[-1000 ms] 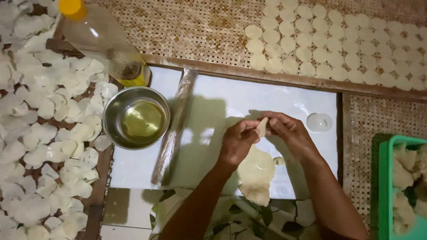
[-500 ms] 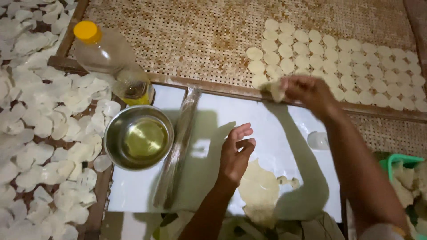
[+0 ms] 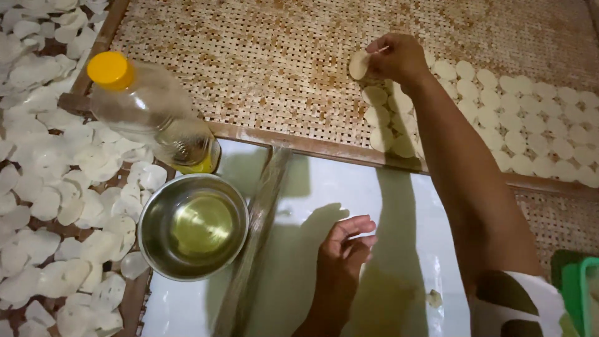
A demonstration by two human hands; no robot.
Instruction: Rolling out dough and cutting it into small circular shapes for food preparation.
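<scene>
Right hand [image 3: 399,57] pinches a dough disc [image 3: 359,64] over the woven tray [image 3: 262,75] — left hand [image 3: 346,246] rests on the white board [image 3: 399,206].

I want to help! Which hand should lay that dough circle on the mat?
Probably the right hand: its fingers hold the dough circle over the woven mat, beside the rows. The left hand rests on the white board.

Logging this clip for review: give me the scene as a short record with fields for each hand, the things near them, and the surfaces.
right hand: reaches over the woven tray, holding a pale dough disc at its fingertips
left hand: rests empty on the white board
near left hand: rolling pin, steel bowl of oil
behind bowl: oil bottle with a yellow cap, lying on its side
on tray: rows of discs
</scene>
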